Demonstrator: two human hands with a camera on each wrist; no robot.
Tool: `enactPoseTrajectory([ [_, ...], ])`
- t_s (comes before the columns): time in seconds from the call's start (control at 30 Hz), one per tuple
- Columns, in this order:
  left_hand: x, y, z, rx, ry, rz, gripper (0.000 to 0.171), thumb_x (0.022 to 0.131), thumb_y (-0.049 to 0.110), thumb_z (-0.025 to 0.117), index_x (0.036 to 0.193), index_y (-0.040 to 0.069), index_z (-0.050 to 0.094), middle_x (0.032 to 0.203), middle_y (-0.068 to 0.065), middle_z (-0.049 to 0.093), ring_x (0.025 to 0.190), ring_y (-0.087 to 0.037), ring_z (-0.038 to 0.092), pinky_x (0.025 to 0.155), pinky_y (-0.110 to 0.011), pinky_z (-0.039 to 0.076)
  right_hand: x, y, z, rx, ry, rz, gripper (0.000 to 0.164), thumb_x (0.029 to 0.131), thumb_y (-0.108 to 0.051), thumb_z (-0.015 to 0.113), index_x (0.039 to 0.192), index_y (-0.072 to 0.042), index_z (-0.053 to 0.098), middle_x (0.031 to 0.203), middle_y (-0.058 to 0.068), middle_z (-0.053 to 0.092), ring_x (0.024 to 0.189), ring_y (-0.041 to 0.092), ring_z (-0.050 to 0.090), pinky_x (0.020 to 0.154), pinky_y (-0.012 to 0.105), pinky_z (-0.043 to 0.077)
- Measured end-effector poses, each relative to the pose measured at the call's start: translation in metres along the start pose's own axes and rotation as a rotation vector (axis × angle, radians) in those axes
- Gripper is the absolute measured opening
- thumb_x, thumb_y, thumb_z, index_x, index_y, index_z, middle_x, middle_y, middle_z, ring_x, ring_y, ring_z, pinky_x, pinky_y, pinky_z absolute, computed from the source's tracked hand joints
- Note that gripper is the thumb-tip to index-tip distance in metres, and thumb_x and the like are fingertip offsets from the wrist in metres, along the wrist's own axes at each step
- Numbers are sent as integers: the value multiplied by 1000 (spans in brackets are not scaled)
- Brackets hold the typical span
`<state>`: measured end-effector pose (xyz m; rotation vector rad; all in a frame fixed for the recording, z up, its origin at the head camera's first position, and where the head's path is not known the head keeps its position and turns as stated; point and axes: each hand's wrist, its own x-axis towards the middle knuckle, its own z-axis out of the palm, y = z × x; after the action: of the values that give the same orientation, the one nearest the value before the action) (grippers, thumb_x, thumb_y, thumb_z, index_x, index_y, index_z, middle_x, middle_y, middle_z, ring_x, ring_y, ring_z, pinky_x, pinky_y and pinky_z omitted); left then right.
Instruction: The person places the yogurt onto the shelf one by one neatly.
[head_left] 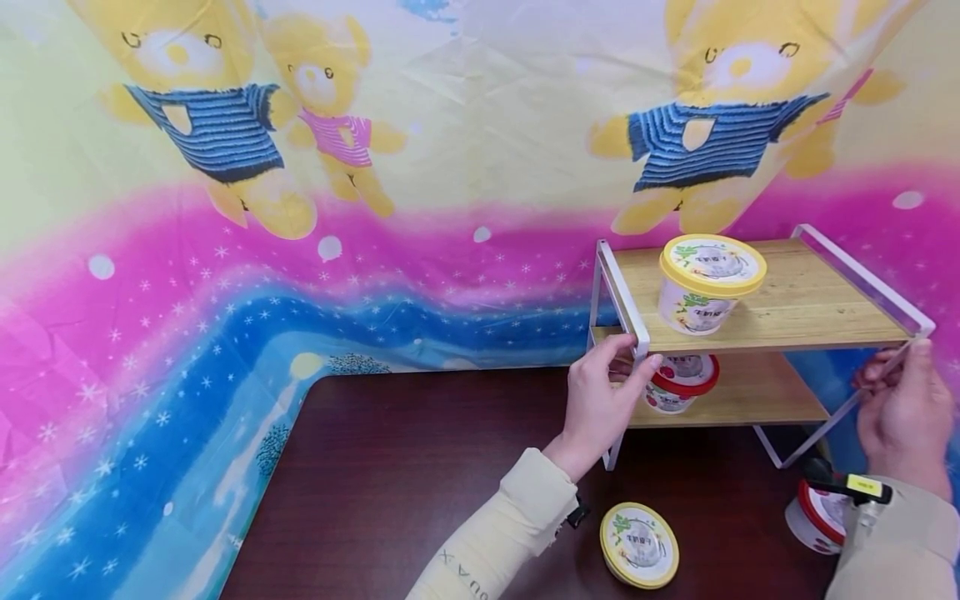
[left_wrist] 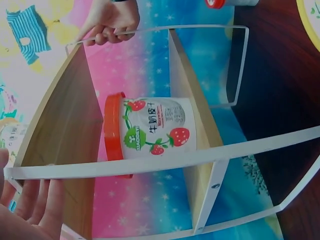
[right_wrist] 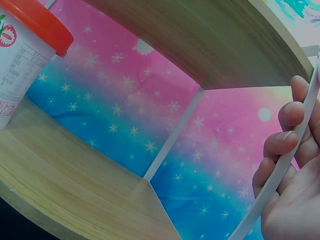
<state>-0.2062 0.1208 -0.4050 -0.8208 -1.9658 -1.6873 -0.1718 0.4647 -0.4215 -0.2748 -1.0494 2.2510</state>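
Note:
A two-tier shelf (head_left: 813, 287) with wooden boards and a white metal frame stands at the right of the head view. My left hand (head_left: 603, 400) grips its front left post near the top, thumb in front and fingers behind. At the opposite front corner, my right hand (head_left: 903, 408) curls its fingers round the right post (right_wrist: 280, 175). On the upper board sits a yellow-lidded tub (head_left: 705, 287), upright. A red-lidded tub (left_wrist: 155, 125) printed with strawberries stands on the lower board, close to the left side and partly hidden by my left hand in the head view.
Another yellow-lidded tub (head_left: 640, 546) stands on the dark brown table (head_left: 390, 475) in front of the shelf. Beside my right forearm is a second red-lidded tub (head_left: 816, 517), partly covered by the sleeve. A bear-printed cloth (head_left: 450, 250) hangs behind the table.

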Motion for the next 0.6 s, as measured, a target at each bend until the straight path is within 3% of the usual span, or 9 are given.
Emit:
enactPoseTrajectory([
  [0.3, 8, -2, -4, -30, -26, -20, 20, 98, 21, 71, 112, 8, 68, 97, -5, 72, 83, 3, 64, 74, -16, 55, 0, -1, 1, 32, -8, 17, 44, 94, -38, 67, 105, 5, 65, 82, 8, 58, 74, 17, 46, 66, 21, 42],
  [0.6, 10, -7, -10, -93, -103, -78, 20, 100, 22, 69, 114, 8, 67, 94, -1, 69, 82, 2, 62, 74, -19, 56, 0, -2, -1, 24, -24, 27, 44, 95, -38, 66, 104, 5, 65, 78, 10, 59, 74, 17, 48, 67, 21, 43],
])
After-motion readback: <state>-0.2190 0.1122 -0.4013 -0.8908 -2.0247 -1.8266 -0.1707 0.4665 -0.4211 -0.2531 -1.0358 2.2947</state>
